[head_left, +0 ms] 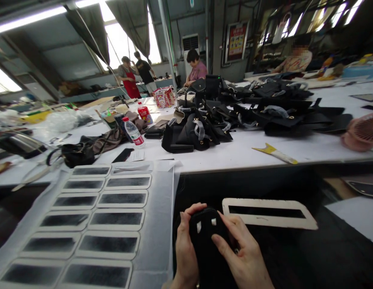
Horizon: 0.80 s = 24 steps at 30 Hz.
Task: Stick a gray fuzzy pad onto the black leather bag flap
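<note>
The black piece [206, 257] is in both my hands, in front of the near edge of the white tabletop [243, 158] and over the dark surface [282, 261]. Two small pale tabs show on its upper face. My left hand [186, 245] is clamped on its left side, fingers curled round the far end. My right hand [243, 253] grips the right side, thumb pressed on the upper face.

Just right of the piece, a cream frame [309, 218] lies on the dark surface; it takes up the space beyond my right hand. To the left, a translucent sheet [158, 228] carries two columns of pale-bordered panels [116, 218] with dark centres. The sheet's far edge overlaps the tabletop's near edge.

On the tabletop, a yellow-ended strip [275, 153] lies near the near edge, right of centre. A pink fan [359, 132] stands toward the near right corner. A heap of black bag parts [198, 132] obstructs the middle. Left of the heap stands a water bottle [132, 132], with a red-labelled bottle [144, 113] behind it. A dark bag [80, 152] lies farther left, by the near edge.
</note>
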### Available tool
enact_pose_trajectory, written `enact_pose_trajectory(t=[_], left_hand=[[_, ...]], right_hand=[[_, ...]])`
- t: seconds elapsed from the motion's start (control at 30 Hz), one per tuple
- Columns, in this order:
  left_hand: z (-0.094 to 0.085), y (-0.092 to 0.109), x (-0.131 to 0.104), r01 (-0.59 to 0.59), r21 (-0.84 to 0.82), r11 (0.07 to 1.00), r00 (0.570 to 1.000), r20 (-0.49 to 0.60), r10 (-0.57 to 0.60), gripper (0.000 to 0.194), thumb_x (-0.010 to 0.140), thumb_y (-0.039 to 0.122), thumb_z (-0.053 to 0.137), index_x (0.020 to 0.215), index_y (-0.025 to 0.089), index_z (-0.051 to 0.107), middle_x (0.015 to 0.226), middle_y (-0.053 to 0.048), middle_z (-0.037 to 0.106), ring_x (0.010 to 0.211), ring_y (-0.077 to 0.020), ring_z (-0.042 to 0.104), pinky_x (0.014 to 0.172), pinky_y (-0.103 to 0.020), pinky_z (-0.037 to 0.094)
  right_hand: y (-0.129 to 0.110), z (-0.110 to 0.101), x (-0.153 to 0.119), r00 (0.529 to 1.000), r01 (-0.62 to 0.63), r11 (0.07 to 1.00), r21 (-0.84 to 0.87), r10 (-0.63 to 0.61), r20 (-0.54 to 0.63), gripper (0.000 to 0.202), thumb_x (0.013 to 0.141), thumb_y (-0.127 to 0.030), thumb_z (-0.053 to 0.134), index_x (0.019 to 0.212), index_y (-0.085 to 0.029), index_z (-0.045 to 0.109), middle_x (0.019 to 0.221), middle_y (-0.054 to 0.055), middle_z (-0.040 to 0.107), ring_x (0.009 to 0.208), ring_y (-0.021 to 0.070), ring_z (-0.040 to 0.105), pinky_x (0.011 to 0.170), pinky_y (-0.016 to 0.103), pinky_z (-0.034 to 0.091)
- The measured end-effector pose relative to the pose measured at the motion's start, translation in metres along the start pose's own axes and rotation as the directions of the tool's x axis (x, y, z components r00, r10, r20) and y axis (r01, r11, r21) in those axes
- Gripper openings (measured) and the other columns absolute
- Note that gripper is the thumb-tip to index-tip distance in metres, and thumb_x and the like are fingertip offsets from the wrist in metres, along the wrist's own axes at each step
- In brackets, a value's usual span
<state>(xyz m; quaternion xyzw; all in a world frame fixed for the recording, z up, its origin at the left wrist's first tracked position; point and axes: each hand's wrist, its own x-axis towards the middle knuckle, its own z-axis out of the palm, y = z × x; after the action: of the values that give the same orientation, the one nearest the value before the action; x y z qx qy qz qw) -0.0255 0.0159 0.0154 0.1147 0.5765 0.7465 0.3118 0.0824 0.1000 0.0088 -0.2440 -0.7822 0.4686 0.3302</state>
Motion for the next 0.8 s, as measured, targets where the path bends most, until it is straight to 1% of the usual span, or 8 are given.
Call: enact_pose_trajectory(t=[0.1,0.2,0.37,0.47,0.53,0.63,0.7,0.8], left_hand=[[-0.002,-0.001,-0.002,-0.053,0.011,0.999,0.999,0.014,0.053,0.046,0.098,0.056,0.039,0.116,0.022,0.064,0.114,-0.006,0.069,0.101,-0.0213,0.063,0.090,-0.031,0.048],[-0.001,-0.001,-0.002,-0.143,0.148,0.979,0.990,0.037,0.139,0.032,0.093,0.047,0.056,0.116,0.025,0.062,0.117,-0.002,0.067,0.109,-0.0189,0.060,0.094,-0.027,0.044],[0.000,-0.004,-0.003,-0.158,0.260,0.953,0.987,0.021,0.158,0.024,0.095,0.041,0.055,0.113,0.025,0.060,0.113,-0.001,0.067,0.109,-0.0179,0.060,0.096,-0.027,0.042],[0.000,-0.004,-0.003,-0.149,0.239,0.959,0.988,-0.007,0.155,0.026,0.093,0.041,0.059,0.112,0.024,0.062,0.112,-0.002,0.068,0.104,-0.0179,0.062,0.094,-0.028,0.044],[-0.001,-0.003,-0.002,-0.122,0.198,0.973,0.991,-0.038,0.132,0.030,0.090,0.042,0.063,0.112,0.023,0.063,0.110,-0.002,0.069,0.098,-0.0178,0.064,0.087,-0.027,0.049],[-0.003,-0.004,0.001,-0.082,0.152,0.985,0.989,-0.109,0.099,0.034,0.087,0.044,0.067,0.112,0.022,0.064,0.106,-0.003,0.070,0.090,-0.0167,0.066,0.077,-0.024,0.052],[-0.005,-0.005,0.004,-0.081,0.161,0.984,0.984,-0.145,0.105,0.035,0.085,0.045,0.068,0.112,0.022,0.064,0.105,-0.003,0.071,0.090,-0.0165,0.066,0.076,-0.023,0.053],[-0.007,-0.009,0.005,-0.081,0.176,0.981,0.975,-0.188,0.114,0.037,0.083,0.046,0.071,0.111,0.022,0.066,0.105,-0.003,0.072,0.092,-0.0180,0.067,0.076,-0.023,0.053]], right_hand=[[0.006,-0.002,-0.009,0.999,-0.039,0.999,0.033,0.038,0.024,0.033,0.097,-0.033,0.059,0.129,-0.025,0.063,0.107,0.005,0.062,0.096,0.0160,0.065,0.080,0.020,0.056],[0.004,-0.002,-0.009,0.998,-0.059,0.996,0.060,0.058,0.014,0.027,0.096,-0.033,0.059,0.119,-0.023,0.069,0.099,0.004,0.065,0.090,0.0161,0.066,0.077,0.020,0.054],[-0.010,0.004,-0.001,0.993,-0.109,0.987,0.121,0.114,-0.036,0.021,0.098,-0.033,0.056,0.099,-0.021,0.074,0.086,0.002,0.066,0.079,0.0158,0.065,0.071,0.023,0.052],[-0.012,0.003,-0.005,0.987,-0.158,0.976,0.152,0.158,0.011,0.025,0.098,-0.036,0.054,0.107,-0.021,0.072,0.093,0.004,0.066,0.084,0.0166,0.065,0.075,0.024,0.053],[-0.005,-0.005,-0.017,0.973,-0.222,0.967,0.128,0.211,0.096,0.034,0.097,-0.040,0.054,0.125,-0.022,0.065,0.116,0.007,0.064,0.104,0.0192,0.063,0.090,0.027,0.053],[0.017,-0.024,-0.051,0.897,-0.352,0.936,-0.022,0.344,0.277,0.065,0.088,-0.049,0.064,0.145,-0.023,0.049,0.151,0.010,0.043,0.138,0.0272,0.042,0.117,0.039,0.035],[0.034,-0.038,-0.077,0.825,-0.436,0.896,-0.082,0.434,0.361,0.083,0.080,-0.054,0.071,0.150,-0.019,0.043,0.160,0.011,0.029,0.147,0.0324,0.026,0.121,0.044,0.024],[0.049,-0.050,-0.104,0.731,-0.581,0.814,-0.004,0.524,0.437,0.098,0.073,-0.047,0.074,0.155,-0.014,0.031,0.159,0.014,0.028,0.145,0.0333,0.029,0.118,0.042,0.030]])
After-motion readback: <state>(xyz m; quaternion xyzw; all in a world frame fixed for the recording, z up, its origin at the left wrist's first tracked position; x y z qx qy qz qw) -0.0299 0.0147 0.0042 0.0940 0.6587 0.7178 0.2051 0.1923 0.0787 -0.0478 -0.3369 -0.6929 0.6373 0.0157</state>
